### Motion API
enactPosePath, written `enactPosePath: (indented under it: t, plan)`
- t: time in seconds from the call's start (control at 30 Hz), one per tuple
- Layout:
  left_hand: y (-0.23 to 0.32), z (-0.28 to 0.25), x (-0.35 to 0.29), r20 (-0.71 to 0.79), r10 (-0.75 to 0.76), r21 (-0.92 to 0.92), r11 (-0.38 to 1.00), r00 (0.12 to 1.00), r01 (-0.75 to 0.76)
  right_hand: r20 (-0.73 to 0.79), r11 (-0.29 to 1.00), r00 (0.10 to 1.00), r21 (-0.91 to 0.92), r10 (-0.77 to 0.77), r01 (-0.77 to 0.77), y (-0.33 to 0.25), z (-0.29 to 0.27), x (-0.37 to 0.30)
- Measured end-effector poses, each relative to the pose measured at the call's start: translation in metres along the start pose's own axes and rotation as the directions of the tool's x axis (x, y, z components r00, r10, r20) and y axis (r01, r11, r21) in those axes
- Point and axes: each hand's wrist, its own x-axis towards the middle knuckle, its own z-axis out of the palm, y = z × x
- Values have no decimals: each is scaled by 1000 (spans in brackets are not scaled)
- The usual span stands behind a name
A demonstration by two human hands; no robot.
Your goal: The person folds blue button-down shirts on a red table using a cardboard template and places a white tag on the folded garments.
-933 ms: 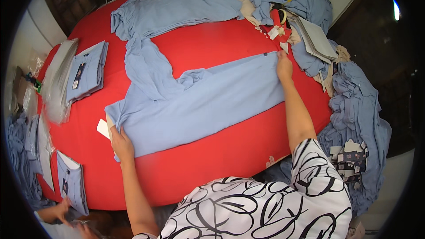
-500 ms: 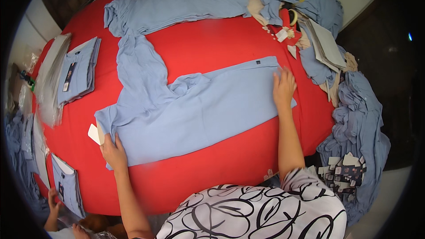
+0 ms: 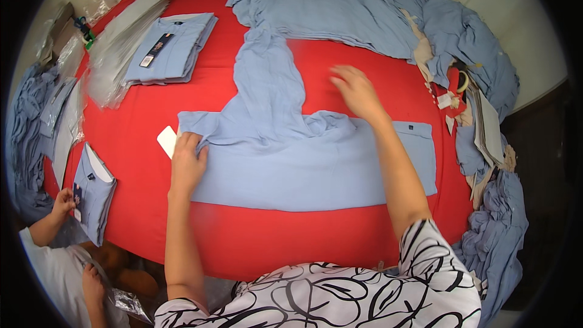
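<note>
A light blue shirt (image 3: 303,176) lies half folded and lengthwise in front of me, one sleeve (image 3: 267,76) stretched away toward the far side. My left hand (image 3: 189,161) is at its left end, fingers curled over the cloth and thumb bent in against a small fold. A white card (image 3: 167,141) sticks out from under the shirt beside those fingers. My right hand (image 3: 359,92) is raised over the far edge of the shirt, right of the sleeve. Its fingers are stretched out with nothing in them, and the forearm crosses above the cloth.
Folded shirts with tags (image 3: 173,51) and clear plastic bags (image 3: 121,42) lie at the far left. Stacked shirts (image 3: 322,9) fill the far side. Tape (image 3: 463,81) and pale boards (image 3: 487,127) sit right. At lower left, a person's hand (image 3: 63,201) touches a folded shirt (image 3: 97,197).
My right hand has left the shirt's right end and moved left and away, above the far edge. My left hand stays at the left end. The whole view has shifted.
</note>
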Motion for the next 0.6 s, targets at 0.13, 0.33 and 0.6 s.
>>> enactPosePath:
  t: [0.13, 0.33, 0.6]
  plan:
    - [-10, 14, 0, -29, -66, -182, 982, 997, 60, 81, 889, 894, -96, -441, 447, -43, 80, 119]
    - [-10, 22, 0, -74, 4, -153, 988, 997, -16, 398, 702, 865, -520, -304, 486, -59, 115, 179]
    - [-7, 14, 2, -19, -35, -100, 994, 999, 33, -38, 584, 638, -448, -769, 677, -92, -61, 88]
